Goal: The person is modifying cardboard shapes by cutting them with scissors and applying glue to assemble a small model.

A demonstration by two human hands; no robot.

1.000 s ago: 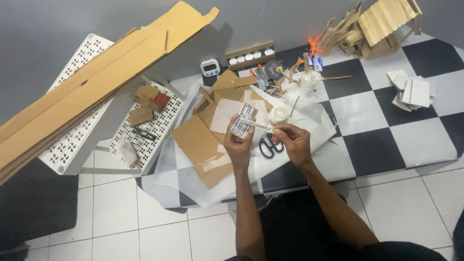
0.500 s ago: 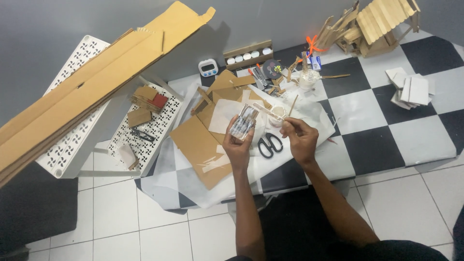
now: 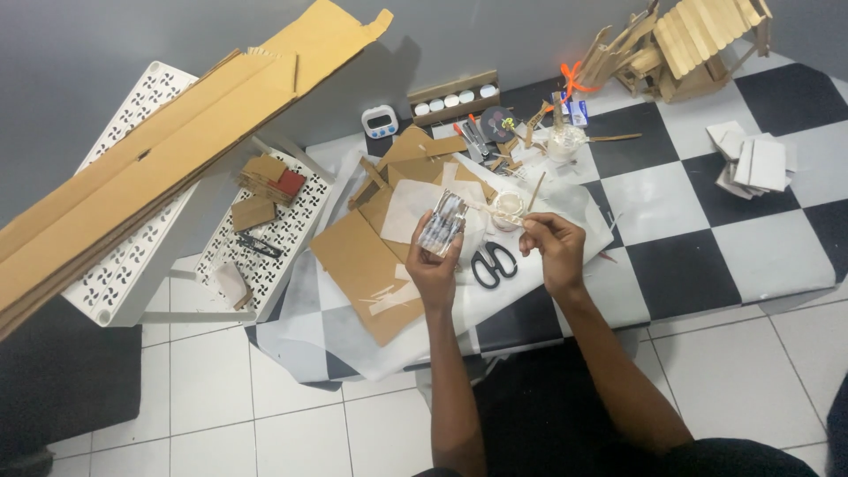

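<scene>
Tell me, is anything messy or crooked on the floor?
Yes. Cardboard scraps and wooden sticks lie scattered every way on the white paper, and a long cardboard sheet leans tilted across the white perforated rack.

Clear bottle [image 3: 442, 224] upright (tilted slightly), thin stick [image 3: 505, 215] beside.

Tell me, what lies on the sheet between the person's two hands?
Black-handled scissors lie on the white sheet, between the left hand and right hand, in the head view.

light: even, soft | shadows: faint | edges: perhaps slightly distorted
</scene>
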